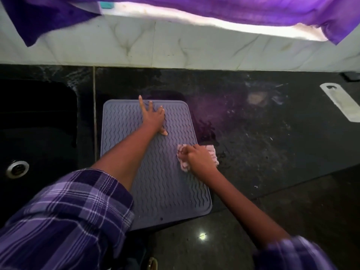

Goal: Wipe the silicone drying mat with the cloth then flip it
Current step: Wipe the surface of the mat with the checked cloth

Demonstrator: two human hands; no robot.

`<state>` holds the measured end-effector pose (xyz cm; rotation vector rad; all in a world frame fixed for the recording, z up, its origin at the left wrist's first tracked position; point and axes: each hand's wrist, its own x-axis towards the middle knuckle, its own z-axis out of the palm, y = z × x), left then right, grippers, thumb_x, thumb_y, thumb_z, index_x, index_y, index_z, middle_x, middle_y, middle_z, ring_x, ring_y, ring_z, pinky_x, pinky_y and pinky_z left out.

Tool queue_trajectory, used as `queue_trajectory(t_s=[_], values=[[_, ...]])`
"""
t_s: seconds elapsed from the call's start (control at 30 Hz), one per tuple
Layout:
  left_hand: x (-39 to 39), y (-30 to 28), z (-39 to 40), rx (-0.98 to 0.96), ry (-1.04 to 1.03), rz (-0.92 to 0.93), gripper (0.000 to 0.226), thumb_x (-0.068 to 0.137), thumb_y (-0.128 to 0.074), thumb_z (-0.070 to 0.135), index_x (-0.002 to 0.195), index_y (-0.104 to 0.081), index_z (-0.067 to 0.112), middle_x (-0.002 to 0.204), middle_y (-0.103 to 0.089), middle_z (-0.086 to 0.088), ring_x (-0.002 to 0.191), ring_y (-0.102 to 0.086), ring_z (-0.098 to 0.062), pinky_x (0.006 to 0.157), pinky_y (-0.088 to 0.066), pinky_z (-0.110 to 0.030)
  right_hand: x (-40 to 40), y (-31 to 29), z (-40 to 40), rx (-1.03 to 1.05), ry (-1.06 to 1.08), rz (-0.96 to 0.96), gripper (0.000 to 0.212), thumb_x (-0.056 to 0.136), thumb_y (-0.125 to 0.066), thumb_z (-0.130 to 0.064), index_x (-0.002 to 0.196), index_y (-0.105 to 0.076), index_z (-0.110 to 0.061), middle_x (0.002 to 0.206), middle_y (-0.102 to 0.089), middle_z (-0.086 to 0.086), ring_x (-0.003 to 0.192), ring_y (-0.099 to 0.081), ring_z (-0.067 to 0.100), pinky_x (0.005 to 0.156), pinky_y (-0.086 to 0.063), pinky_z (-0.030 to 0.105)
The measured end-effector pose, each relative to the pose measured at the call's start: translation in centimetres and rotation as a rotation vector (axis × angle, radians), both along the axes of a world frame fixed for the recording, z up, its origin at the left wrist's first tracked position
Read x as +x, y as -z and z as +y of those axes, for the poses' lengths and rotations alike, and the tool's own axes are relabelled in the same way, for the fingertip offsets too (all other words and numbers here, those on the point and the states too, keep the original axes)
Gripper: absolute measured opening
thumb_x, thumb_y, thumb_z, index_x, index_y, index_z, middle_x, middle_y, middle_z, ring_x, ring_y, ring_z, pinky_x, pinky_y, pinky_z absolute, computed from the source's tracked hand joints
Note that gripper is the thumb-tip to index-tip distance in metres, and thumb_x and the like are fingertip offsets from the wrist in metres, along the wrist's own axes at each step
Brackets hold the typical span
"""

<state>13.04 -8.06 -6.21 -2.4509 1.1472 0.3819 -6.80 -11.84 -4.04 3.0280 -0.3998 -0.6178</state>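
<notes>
Dark bench (253, 143), sink (35, 121) at far left. Mat (155, 182) is lying flat beside it. Your left hand (153, 118) is pressing its far end, fingers splayed, holding nothing. Your right hand (196, 157) is gripping the cloth (213, 154) at the mat's right edge.

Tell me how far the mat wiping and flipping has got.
Nothing looks finished. In hand: the left hand is spread flat on the silicone drying mat, pinning it to the dark countertop, while the right hand grips the pink cloth at the mat's right edge, so wiping is under way. Left: the flip, since the mat lies flat with its wavy ridges up.
</notes>
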Motion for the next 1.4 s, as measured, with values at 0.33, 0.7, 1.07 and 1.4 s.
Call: queue_trajectory(t_s=[0.33, 0.7, 1.07, 1.4], values=[[-4.9, 1.4, 5.2, -0.274, 0.165, 0.114, 0.065, 0.091, -0.050, 0.050, 0.148, -0.033, 0.026, 0.157, -0.030, 0.000, 0.151, -0.006, -0.027, 0.106, 0.010, -0.072, -1.1, -2.0, 1.6, 0.000, 0.103, -0.003, 0.026, 0.090, -0.050, -0.008, 0.114, -0.059, -0.002, 0.121, -0.063, 0.016, 0.115, -0.057, 0.034, 0.093, -0.042, 0.038], [-10.8, 1.6, 9.3, -0.102, 0.194, 0.106, 0.113, 0.061, -0.044, 0.090, 0.153, -0.016, 0.030, 0.163, -0.007, 0.005, 0.149, 0.009, -0.035, 0.093, 0.016, -0.081, -8.6, -0.7, 6.1, -0.057, 0.049, -0.057, 0.030, 0.093, -0.051, -0.018, 0.120, -0.060, -0.009, 0.125, -0.060, 0.011, 0.115, -0.055, 0.030, 0.095, -0.040, 0.037], [-12.1, -1.0, 10.6, -0.112, 0.146, 0.173, 0.105, 0.075, -0.064, 0.064, 0.154, -0.005, 0.030, 0.164, -0.003, 0.001, 0.149, 0.014, -0.034, 0.102, 0.011, -0.077, -4.9, -4.2, 6.3, -0.074, 0.097, -0.233, 0.035, 0.090, -0.057, -0.020, 0.124, -0.061, -0.020, 0.123, -0.065, 0.005, 0.115, -0.059, 0.028, 0.095, -0.039, 0.037], [-12.0, -1.5, 10.2, -0.022, 0.160, 0.044, 0.099, 0.069, -0.071, 0.061, 0.151, -0.026, 0.028, 0.154, -0.034, -0.008, 0.150, -0.012, -0.029, 0.102, 0.014, -0.074, -10.6, -1.0, 9.4, 0.040, -0.092, 0.044, 0.035, 0.096, -0.047, -0.016, 0.129, -0.057, -0.014, 0.130, -0.056, 0.011, 0.119, -0.051, 0.032, 0.099, -0.037, 0.039]])
